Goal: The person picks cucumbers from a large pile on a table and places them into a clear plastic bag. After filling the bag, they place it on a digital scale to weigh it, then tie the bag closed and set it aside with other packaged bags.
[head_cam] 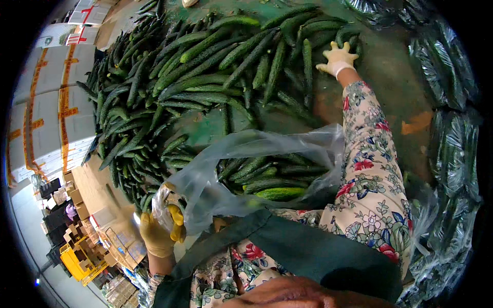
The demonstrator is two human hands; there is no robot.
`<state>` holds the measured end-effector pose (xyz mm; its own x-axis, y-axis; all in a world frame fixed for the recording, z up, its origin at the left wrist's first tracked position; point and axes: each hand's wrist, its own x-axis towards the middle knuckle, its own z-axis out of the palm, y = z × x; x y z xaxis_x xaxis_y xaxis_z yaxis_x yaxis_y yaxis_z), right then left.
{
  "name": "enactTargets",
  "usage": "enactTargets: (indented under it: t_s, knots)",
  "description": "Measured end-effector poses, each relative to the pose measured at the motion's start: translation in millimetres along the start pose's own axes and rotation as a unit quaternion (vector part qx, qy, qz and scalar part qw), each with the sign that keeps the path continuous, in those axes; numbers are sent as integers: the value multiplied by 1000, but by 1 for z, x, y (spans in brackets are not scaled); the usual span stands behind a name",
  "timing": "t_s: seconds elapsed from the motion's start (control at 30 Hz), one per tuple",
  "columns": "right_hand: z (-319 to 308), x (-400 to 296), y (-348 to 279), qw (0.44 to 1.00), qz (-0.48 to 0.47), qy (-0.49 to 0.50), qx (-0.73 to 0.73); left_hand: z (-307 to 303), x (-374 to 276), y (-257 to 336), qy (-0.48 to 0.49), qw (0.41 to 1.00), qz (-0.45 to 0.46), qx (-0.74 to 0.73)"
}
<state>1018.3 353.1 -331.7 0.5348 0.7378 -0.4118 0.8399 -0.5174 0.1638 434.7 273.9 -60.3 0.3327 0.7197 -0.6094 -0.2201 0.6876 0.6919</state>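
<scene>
My left hand (158, 233), in a yellow-palmed work glove, grips the edge of a clear plastic bag (200, 184). The bag's mouth gapes toward me, and several cucumbers (277, 181) lie side by side within it. My right hand (340, 61), in a pale yellow glove, is stretched far forward with its fingers spread. Its fingertips are at a dark curved cucumber (347, 32) on the right end of a large heap of loose cucumbers (200, 65). Whether they touch it I cannot tell. The heap spreads over a worn green surface (385, 69).
Cucumbers packed in clear plastic (454, 150) line the right side, with more bagged ones at the top right. White cartons with orange tape (46, 111) are stacked at left. A yellow cart (75, 261) holding cardboard boxes stands lower left. A pale object (189, 3) is cut off at the top.
</scene>
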Motion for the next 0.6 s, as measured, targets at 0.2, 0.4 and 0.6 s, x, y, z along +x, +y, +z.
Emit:
enactTargets:
  t_s: [0.2,0.4,0.6]
  knots:
    - [43,-101,38,989,-144,-5,-12,8,12,4,-39,999,25,15]
    - [126,-117,100,842,-36,137,521,9,19,5,36,997,53,-35]
    - [92,-101,57,965,64,32,254,-4,22,21,-123,992,11,14]
